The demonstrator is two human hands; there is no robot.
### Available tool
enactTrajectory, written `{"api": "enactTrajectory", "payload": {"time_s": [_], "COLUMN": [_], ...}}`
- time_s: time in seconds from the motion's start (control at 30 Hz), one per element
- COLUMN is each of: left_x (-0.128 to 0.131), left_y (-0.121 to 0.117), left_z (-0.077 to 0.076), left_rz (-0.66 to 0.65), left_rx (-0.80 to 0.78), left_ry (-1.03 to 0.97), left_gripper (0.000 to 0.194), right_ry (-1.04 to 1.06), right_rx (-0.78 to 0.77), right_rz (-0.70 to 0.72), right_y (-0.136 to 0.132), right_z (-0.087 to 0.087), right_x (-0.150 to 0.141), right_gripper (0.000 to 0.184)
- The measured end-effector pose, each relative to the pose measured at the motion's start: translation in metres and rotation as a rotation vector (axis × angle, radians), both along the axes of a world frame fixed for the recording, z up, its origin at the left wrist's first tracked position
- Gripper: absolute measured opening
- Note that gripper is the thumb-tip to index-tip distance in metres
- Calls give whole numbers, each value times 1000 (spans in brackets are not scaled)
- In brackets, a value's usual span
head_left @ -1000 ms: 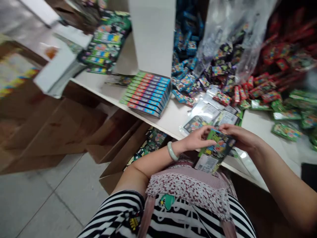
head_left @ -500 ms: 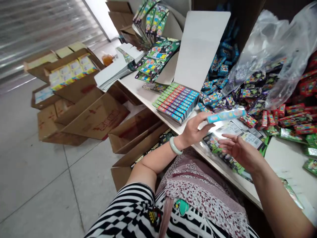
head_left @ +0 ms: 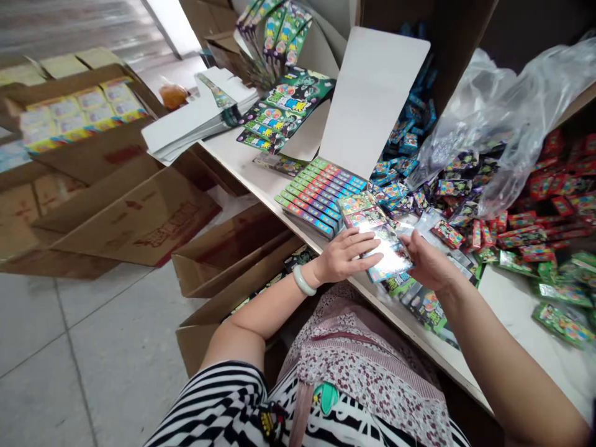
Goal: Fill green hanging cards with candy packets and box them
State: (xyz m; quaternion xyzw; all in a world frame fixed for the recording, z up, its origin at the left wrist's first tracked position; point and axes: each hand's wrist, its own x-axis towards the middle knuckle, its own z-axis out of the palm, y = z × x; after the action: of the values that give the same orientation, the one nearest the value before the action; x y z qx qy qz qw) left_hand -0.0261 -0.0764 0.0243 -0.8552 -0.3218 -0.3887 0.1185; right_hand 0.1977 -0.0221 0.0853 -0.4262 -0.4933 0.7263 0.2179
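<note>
Glare covers part of a wrapped pack [head_left: 365,217] in the head view, tilted above the white table [head_left: 505,304], just beside an open-lidded box [head_left: 377,99] of packets in rows. The person's left hand [head_left: 347,256] lays slightly spread, nearly straight fingers over the pack; whether it grips cannot be told. The right hand [head_left: 431,264] has bent fingers closed on its right edge. Purple packets [head_left: 454,187] and red packets [head_left: 521,237] lie loosely beyond.

Grey tiled floor [head_left: 125,347] is stretching out lower left, a white worktable [head_left: 505,301] is running diagonally, and some blurry ribbed grey wall [head_left: 93,25] is kinda shining up top.
</note>
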Motion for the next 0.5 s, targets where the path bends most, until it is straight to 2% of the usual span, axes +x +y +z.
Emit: {"api": "enactTrajectory", "payload": {"time_s": [0.1,0.17,0.3,0.37,0.5], "left_x": [-8,-19,-64,-93,-134], "left_y": [-4,-5,10,28,72], "left_z": [-5,-5,5,12,19], "left_rz": [27,90,406,546,584], "left_rx": [-20,-40,-90,-220,-550], "left_ry": [24,-20,-236,-250,17], "left_gripper": [31,38,44,41,29], "right_ry": [-65,-109,-303,-382,-378], "right_rx": [130,292,841,1043,1225], "right_rz": [60,51,-74,-95,-85], "right_y": [14,27,60,75,93], "right_z": [5,8,18,23,20], "right_x": [-21,-32,-56,-73,-113], "right_gripper": [50,47,35,31,30]}}
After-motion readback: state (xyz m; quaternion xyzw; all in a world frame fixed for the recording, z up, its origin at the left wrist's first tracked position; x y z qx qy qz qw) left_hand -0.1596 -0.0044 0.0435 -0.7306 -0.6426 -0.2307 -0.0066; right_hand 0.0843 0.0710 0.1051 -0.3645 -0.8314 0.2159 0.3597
